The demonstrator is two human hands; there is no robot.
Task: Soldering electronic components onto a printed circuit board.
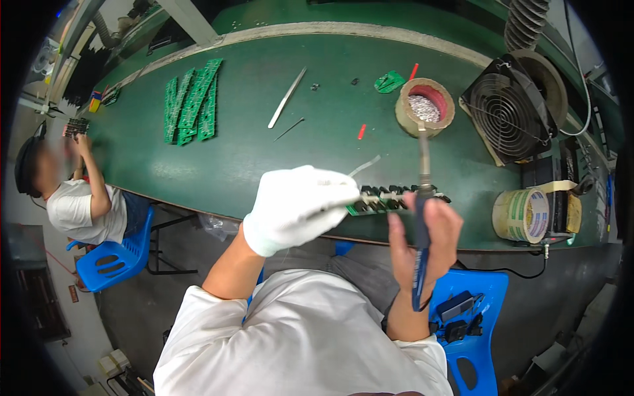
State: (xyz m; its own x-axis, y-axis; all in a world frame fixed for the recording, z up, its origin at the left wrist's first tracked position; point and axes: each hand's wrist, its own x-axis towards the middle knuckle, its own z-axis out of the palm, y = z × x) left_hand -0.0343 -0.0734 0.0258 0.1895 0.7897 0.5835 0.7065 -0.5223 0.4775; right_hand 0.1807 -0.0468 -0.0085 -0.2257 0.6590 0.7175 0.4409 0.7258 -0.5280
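My left hand point(300, 204), in a white glove, is closed on one end of a green circuit board point(356, 210) at the table's near edge. Rows of black components stand on the board. A thin pale strip point(365, 165) sticks out beyond the gloved fingers; I cannot tell what it is. Bare, my right hand point(436, 237) grips a soldering iron point(422, 218) by its dark blue handle. The iron points away from me, its tip at the near rim of a thick tape roll point(404, 113), which has silvery bits inside. The iron and fingers partly cover the board's right end.
Stacked green boards point(191, 102) lie far left, with white tweezers point(287, 98) and a thin rod point(288, 129) nearer the middle. A black fan point(508, 109) and a yellowish tape roll point(505, 216) stand right. A co-worker point(92, 204) sits left. A blue chair point(485, 290) holds black adapters.
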